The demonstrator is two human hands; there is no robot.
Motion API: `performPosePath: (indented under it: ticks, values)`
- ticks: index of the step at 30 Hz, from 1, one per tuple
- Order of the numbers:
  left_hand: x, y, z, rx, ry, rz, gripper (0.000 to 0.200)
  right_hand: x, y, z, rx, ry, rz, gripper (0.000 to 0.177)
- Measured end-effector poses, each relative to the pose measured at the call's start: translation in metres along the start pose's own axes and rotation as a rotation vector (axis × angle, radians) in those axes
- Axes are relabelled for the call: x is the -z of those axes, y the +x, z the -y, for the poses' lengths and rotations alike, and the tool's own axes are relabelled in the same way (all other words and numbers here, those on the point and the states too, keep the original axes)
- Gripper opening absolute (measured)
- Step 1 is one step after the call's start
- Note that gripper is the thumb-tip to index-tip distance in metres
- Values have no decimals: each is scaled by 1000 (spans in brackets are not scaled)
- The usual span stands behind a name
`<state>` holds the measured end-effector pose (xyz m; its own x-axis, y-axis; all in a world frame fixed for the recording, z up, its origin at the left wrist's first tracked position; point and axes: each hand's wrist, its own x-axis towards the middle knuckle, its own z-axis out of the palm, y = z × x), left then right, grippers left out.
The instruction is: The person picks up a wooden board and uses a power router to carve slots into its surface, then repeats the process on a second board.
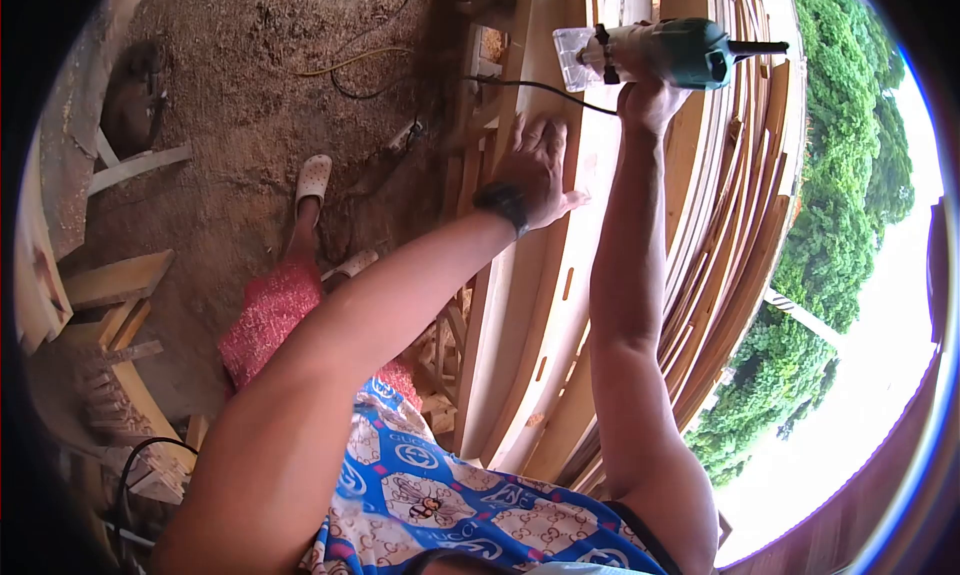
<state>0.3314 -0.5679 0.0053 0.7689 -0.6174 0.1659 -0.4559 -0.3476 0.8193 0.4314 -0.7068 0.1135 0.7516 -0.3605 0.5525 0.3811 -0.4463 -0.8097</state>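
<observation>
My left hand, with a dark watch on its wrist, lies on a pale wooden board with its fingers spread and thumb out to the right. Slots are cut along the board's face. My right hand is wrapped round the body of a green and silver power tool, partly hiding it. The tool lies sideways over the boards, its clear base plate facing left. From near my right wrist a black cable runs left across the boards.
Long stacked planks stretch along the right side, with green trees beyond. Sawdust covers the ground, where cables lie. At the left are wood offcuts. Below left show pink patterned shorts and a light clog.
</observation>
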Motion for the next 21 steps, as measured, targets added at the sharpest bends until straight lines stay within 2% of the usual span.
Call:
performPosePath:
  ticks: [1,2,3,4,5,6,8,10,11,13,15,17,19,21]
  values:
    - [6,0,3,5,8,48,109,-2,-4,6,-54,92,14,25]
    - [4,-2,14,-87,51,-115,77,2,-6,4,-48,18,18,27]
    - [20,-2,19,-98,63,-113,77,9,-10,-2,-44,-56,19,29]
    - [39,-1,27,2,-93,-33,56,16,-13,-7,-36,-49,3,29]
    - [57,1,31,107,-247,50,36,23,-18,-13,-99,-45,5,37]
    - [69,6,39,98,-234,58,36,26,-23,-15,-165,-40,8,46]
    - [89,37,56,59,-179,-247,14,30,-32,-14,-190,-44,19,48]
    - [98,77,64,58,-114,-357,12,30,-41,0,-230,-27,-13,53]
    - [105,99,63,70,-133,-329,13,34,-45,-4,-212,-72,-13,56]
    - [101,137,60,70,-152,-287,15,28,-52,10,-215,-90,-122,34]
    - [91,169,51,23,-5,-304,30,33,-59,19,-237,-161,-107,40]
    - [86,191,30,145,53,-107,57,36,-68,26,-266,-182,-124,45]
    - [62,210,22,178,155,14,114,35,-71,33,-268,-187,-152,47]
    - [52,207,-2,268,206,204,121,39,-86,38,-302,-164,-184,49]
